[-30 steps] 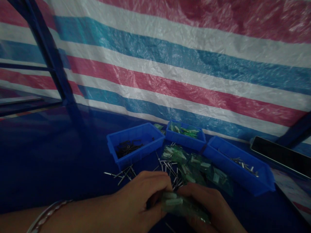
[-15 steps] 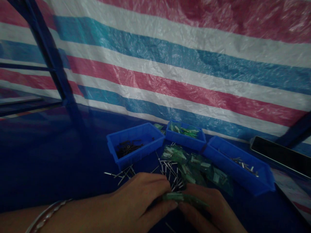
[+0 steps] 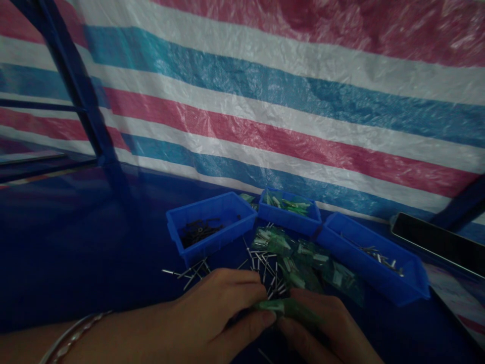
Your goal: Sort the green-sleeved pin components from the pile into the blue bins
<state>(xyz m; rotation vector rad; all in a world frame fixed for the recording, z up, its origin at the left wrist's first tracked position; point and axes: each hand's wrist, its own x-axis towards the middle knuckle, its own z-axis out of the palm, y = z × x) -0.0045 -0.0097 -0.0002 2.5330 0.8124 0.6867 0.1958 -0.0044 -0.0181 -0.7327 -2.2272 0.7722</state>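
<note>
A small green plastic bag (image 3: 290,307) is pinched between both my hands at the bottom centre of the head view. My left hand (image 3: 231,298) is closed on the bag's left end, thumb below and fingers above. Its right part is gripped by my right hand (image 3: 326,323), whose thumb meets the left thumb closely. What the bag holds is hard to make out. Just beyond my fingers lie loose blind rivets (image 3: 267,268), and more rivets (image 3: 193,273) lie to the left. Filled green bags (image 3: 275,240) are heaped behind my right hand.
Dark screws or rivets fill part of a blue bin (image 3: 212,242) at the left. A middle blue bin (image 3: 290,220) holds green bags; a right blue bin (image 3: 375,273) holds silver pieces. A phone-like black slab (image 3: 439,242) lies far right. Behind hangs a striped tarp (image 3: 265,121).
The bag has turned slightly between my fingers, and my left thumb has shifted a little to the left. The bins and the loose rivets stay where they were.
</note>
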